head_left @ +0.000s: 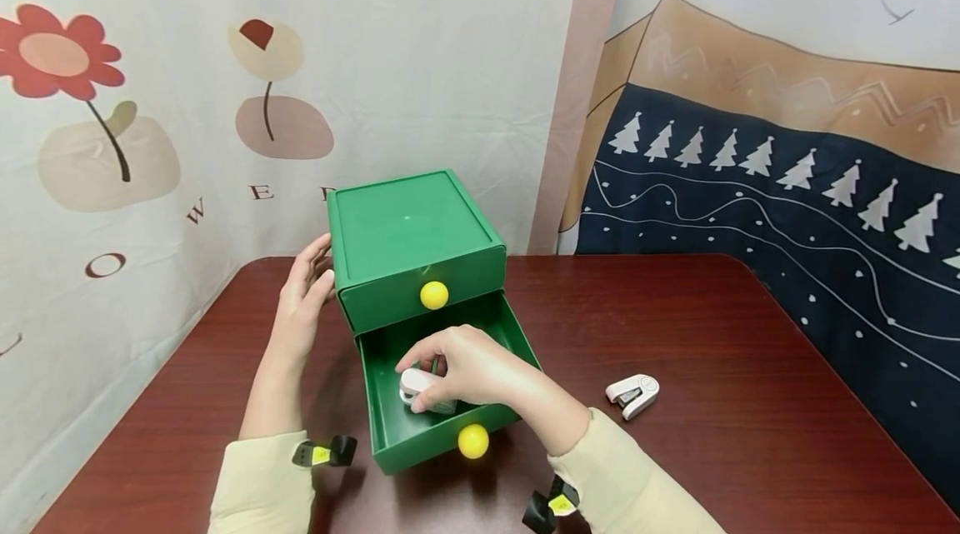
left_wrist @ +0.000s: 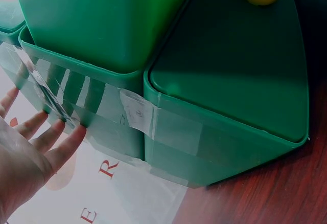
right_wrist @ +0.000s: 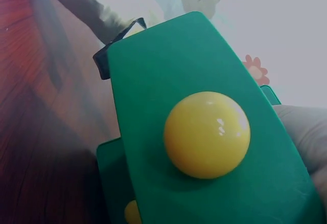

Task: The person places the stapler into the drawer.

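A small green two-drawer cabinet [head_left: 416, 226] stands on the table with its lower drawer [head_left: 375, 426] pulled out. My left hand [head_left: 298, 301] rests on the cabinet's left side; in the left wrist view its extended fingertips [left_wrist: 76, 134] meet the taped green wall. Inside the lower drawer, my right hand [head_left: 476, 363] pinches a white stapler [head_left: 420, 382] between thumb and fingers. The right wrist view is mostly filled by the drawer front with its yellow knob [right_wrist: 207, 134], which hides the stapler there. A second white stapler [head_left: 633, 395] lies on the table, right of the drawer.
The upper drawer is closed, with a yellow knob [head_left: 434, 295] on its front. Dark red wood-grain table [head_left: 750, 434] extends around the cabinet. Behind it hang a pale flower-print cloth [head_left: 442, 59] and a dark blue cloth with white trees [head_left: 750, 201].
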Tool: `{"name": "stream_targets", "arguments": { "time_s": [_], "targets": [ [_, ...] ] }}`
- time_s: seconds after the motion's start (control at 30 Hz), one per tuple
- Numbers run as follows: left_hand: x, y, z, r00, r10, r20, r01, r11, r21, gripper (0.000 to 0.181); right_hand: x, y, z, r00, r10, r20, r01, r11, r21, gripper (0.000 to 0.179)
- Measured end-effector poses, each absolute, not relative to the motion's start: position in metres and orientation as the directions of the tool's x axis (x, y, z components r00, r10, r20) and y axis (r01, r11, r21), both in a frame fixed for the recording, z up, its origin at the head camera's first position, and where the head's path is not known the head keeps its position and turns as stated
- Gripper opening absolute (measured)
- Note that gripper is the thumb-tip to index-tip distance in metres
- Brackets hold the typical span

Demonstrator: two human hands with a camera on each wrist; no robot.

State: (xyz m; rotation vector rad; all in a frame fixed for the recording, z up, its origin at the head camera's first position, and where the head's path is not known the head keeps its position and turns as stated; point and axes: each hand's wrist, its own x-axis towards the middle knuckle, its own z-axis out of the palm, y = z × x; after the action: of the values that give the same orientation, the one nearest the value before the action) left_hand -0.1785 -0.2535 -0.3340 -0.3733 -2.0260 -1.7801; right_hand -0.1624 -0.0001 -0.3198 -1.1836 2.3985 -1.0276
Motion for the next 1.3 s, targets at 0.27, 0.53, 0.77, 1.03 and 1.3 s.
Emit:
{"name": "stream_targets", "arguments": {
  "time_s": [0.27,0.53,0.77,1.03,1.3],
  "targets": [
    [-0.178,-0.253,-0.333,-0.876,-0.069,0.478,0.465,0.148,0.873,0.048,-0.161,0.000,-0.321,-0.617,-0.786,0.044,-0.610,0.442,-0.657,0.033],
    [-0.177,-0.253,-0.334,-0.871,-0.070,0.486,0.474,0.142,0.869,0.048,-0.155,0.014,-0.316,-0.637,-0.760,0.133,-0.630,0.413,-0.658,0.034],
    [-0.177,-0.253,-0.334,-0.868,-0.068,0.491,0.479,0.138,0.867,0.047,-0.143,0.034,-0.315,-0.623,-0.695,0.358,-0.689,0.271,-0.672,0.032],
    [-0.178,-0.253,-0.334,-0.869,-0.070,0.489,0.478,0.131,0.869,0.047,-0.130,0.055,-0.321,-0.531,-0.637,0.559,-0.781,0.113,-0.614,0.026],
    [-0.178,-0.253,-0.334,-0.868,-0.070,0.492,0.481,0.128,0.867,0.047,-0.114,0.071,-0.332,-0.472,-0.606,0.640,-0.835,0.075,-0.545,0.028]
  ]
}}
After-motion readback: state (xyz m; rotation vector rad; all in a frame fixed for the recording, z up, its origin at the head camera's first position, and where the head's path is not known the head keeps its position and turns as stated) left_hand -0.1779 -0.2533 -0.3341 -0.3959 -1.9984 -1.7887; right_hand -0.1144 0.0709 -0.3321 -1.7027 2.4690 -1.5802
